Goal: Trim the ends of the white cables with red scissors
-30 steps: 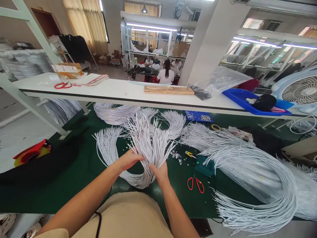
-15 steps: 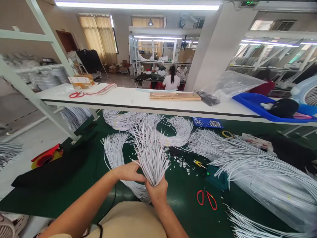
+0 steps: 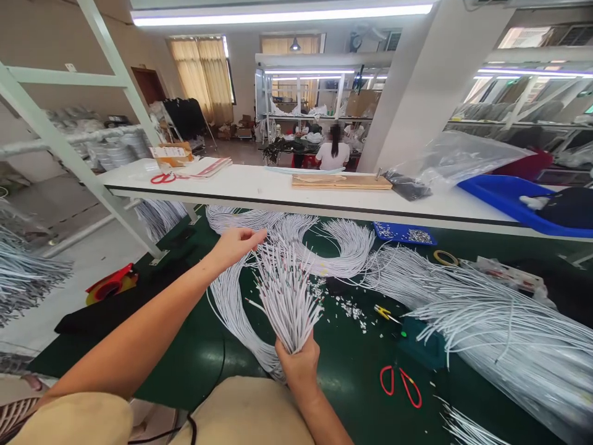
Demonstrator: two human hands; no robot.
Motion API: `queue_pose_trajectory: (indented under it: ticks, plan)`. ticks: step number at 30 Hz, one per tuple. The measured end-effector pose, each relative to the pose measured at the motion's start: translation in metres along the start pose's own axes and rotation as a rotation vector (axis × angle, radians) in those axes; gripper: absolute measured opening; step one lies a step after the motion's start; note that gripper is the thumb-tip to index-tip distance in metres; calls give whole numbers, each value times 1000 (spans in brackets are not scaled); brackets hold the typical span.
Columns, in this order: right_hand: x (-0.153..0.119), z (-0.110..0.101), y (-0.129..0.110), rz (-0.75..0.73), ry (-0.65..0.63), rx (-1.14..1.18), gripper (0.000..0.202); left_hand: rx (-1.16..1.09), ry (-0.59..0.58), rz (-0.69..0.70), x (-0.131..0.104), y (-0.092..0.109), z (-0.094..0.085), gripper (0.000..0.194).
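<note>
My right hand [image 3: 300,361] grips the lower part of a thick bundle of white wires [image 3: 288,296], whose stripped ends fan out upward. My left hand [image 3: 238,246] is at the bundle's upper left edge, thumb and fingertips pressed together near the wire tips; anything between them is too small to make out. Behind and beside the bundle, curved white wire bundles [image 3: 234,303] lie on the green table [image 3: 349,395]. Small white scraps [image 3: 353,310] are scattered to the right of the held bundle.
Red-handled scissors [image 3: 401,384] and yellow-handled pliers [image 3: 385,313] lie at right, near a large wire bundle [image 3: 519,334]. A white shelf [image 3: 250,182] crosses above the table. At left is a red tape dispenser [image 3: 111,284]. A person [image 3: 332,153] sits far back.
My left hand has moved up from the base of the bundle to its wire tips. My right hand still holds the bundle. The view has shifted left.
</note>
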State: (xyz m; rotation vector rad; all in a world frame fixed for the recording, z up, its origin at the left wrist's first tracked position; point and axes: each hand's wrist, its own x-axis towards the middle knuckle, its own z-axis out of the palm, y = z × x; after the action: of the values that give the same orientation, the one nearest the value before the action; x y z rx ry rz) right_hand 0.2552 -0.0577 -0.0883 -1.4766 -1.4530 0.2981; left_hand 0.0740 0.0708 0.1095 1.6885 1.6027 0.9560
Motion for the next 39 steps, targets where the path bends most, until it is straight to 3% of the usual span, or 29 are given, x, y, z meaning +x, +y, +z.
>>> queue_pose_trajectory:
  ticks: [4,10,14,21,26,29,30,31,32,35,37,39]
  plan:
    - [-3,0,-1,-18,-40,29,56,112,-16,26,7,-2,4,45]
    - [-3,2,2,18,-26,17,62,41,-138,68,1,-3,1,38]
    - [-1,-1,-1,19,-66,48,65,-3,-141,73,0,-6,1,35]
    - [2,-3,-8,30,-100,57,66,-56,-39,159,-3,-12,3,41]
    - [7,-5,-11,57,-154,81,69,-140,19,164,-7,-22,-7,53]
    - [10,-6,-11,76,-161,72,70,-161,174,76,-14,-41,-17,46]
    - [11,-6,-11,80,-162,72,70,-160,175,3,-18,-49,-18,43]
    - [12,-5,-11,83,-161,71,70,-145,103,-80,-23,-57,-18,43]
    - [12,-5,-11,85,-158,69,70,-120,-41,-159,-28,-65,-15,42]
    - [14,-5,-12,84,-148,60,70,-128,-545,-306,-47,-85,4,39]
    - [15,-6,-14,81,-146,63,71,-197,-727,-308,-61,-91,25,40]
    - [17,-7,-15,80,-154,80,71,-283,-818,-253,-71,-89,46,45]
